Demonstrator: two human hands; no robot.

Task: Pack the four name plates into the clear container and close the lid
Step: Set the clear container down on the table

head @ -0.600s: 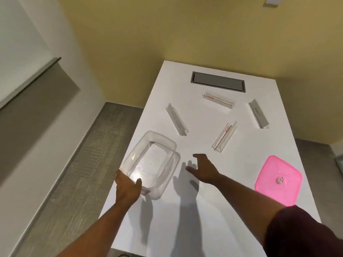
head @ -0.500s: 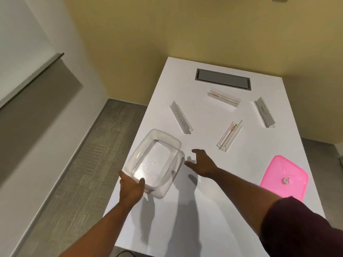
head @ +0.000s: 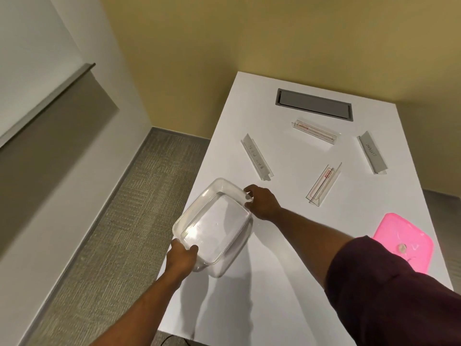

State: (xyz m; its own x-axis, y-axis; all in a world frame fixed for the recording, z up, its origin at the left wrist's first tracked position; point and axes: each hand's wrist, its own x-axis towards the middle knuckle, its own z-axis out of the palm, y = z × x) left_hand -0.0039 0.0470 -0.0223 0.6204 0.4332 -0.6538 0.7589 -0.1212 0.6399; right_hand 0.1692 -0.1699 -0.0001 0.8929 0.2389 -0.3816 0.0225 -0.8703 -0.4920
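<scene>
Both hands hold the clear container (head: 214, 226) at the worktop's (head: 287, 245) left edge: the left hand (head: 180, 257) has its grip clamped on the near corner, the right hand (head: 262, 202) on the far rim. Four name plates (head: 257, 157) lie beyond the container, the pink lid (head: 404, 242) well to its right.

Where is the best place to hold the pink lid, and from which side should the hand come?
Probably its near right edge, coming from the right with the right hand. The pink lid lies flat, so fingers must slip under the thin rim; its centre gives no hold.
</scene>
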